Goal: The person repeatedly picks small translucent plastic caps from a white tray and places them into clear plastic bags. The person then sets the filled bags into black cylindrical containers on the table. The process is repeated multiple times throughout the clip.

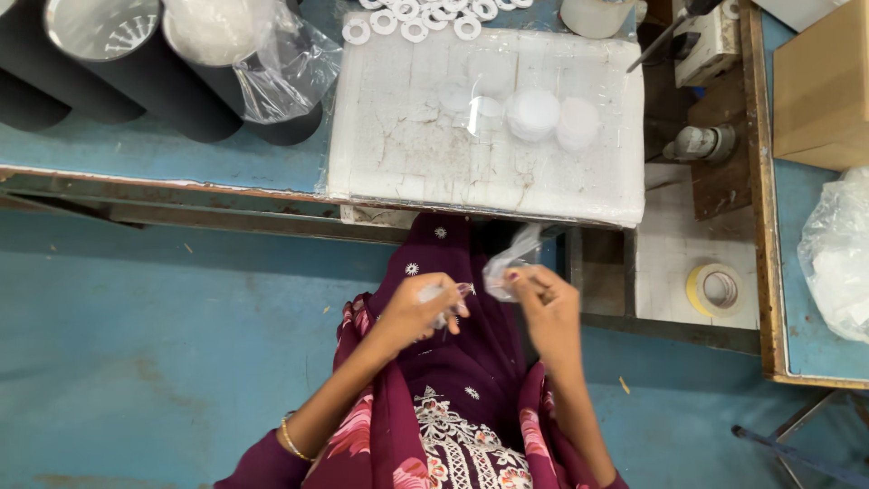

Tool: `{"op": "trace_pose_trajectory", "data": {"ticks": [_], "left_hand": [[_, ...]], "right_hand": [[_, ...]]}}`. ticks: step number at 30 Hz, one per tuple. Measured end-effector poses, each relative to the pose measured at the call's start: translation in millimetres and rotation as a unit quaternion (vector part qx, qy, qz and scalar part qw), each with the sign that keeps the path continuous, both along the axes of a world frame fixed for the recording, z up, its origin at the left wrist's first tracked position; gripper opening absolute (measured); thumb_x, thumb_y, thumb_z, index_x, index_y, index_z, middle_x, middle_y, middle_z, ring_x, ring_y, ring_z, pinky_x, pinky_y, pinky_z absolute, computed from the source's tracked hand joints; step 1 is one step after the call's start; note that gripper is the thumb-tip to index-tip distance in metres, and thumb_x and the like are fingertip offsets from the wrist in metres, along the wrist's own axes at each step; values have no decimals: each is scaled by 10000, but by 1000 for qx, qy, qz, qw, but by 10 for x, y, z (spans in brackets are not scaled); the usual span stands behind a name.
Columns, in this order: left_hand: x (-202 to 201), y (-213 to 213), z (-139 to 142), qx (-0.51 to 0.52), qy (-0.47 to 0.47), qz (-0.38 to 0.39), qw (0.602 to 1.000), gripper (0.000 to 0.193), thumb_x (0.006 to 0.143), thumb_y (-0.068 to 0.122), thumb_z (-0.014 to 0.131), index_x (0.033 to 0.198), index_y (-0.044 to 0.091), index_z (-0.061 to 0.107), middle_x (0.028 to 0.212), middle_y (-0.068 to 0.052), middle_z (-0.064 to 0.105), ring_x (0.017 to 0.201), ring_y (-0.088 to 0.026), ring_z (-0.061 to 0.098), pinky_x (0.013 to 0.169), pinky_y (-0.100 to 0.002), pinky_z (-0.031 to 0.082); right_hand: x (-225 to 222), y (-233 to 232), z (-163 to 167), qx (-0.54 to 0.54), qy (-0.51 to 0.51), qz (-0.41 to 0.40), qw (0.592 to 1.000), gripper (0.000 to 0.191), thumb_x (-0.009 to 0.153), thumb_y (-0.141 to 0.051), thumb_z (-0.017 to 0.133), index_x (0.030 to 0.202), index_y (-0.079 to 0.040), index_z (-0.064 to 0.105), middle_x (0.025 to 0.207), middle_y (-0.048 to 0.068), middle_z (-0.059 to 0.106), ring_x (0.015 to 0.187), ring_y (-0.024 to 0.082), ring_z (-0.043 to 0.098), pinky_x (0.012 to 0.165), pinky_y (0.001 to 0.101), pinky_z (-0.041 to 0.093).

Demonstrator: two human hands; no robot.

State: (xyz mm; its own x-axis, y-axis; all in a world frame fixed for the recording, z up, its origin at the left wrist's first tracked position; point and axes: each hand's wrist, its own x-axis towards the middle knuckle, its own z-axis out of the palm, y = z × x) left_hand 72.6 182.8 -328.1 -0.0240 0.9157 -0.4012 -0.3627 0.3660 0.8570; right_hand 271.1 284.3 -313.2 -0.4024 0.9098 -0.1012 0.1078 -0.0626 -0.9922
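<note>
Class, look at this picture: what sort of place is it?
Probably a small workshop packing bench: black tubes, rows of white rings, white discs on a worn white board.

A blue worktop point(163, 149) runs across the far side, its near edge worn. On it lies a white slab point(407, 136), cracked and scuffed, with white discs point(534, 113) and a clear film piece point(484, 86) on top. Far of the slab sit white rings point(412, 23). To the left lie black tubes point(136, 77), one wrapped in a clear bag point(290, 63). On the right a second blue worktop point(810, 299) carries a cardboard box point(819, 86) and a plastic bag point(837, 258).
</note>
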Motion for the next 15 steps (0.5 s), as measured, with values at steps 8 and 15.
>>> {"op": "trace_pose_trajectory", "data": {"ticks": [8, 15], "left_hand": [[231, 109, -213, 51, 86, 8, 995, 230, 992, 242, 652, 878, 42, 654, 782, -64, 740, 567, -42, 585, 445, -188, 383], [10, 55, -164, 41, -8, -109, 993, 189, 999, 217, 613, 963, 40, 669, 797, -63, 752, 504, -20, 464, 444, -184, 349]], "right_hand": [[-147, -267, 64, -12, 5, 26, 1000, 197, 1013, -92, 603, 1074, 52, 723, 923, 73, 771, 802, 72, 697, 766, 228, 550], [21, -125, -97, -101, 81, 99, 987, 230, 1012, -113, 594, 1041, 69, 733, 940, 105, 782, 841, 103, 705, 810, 242, 541]]}}
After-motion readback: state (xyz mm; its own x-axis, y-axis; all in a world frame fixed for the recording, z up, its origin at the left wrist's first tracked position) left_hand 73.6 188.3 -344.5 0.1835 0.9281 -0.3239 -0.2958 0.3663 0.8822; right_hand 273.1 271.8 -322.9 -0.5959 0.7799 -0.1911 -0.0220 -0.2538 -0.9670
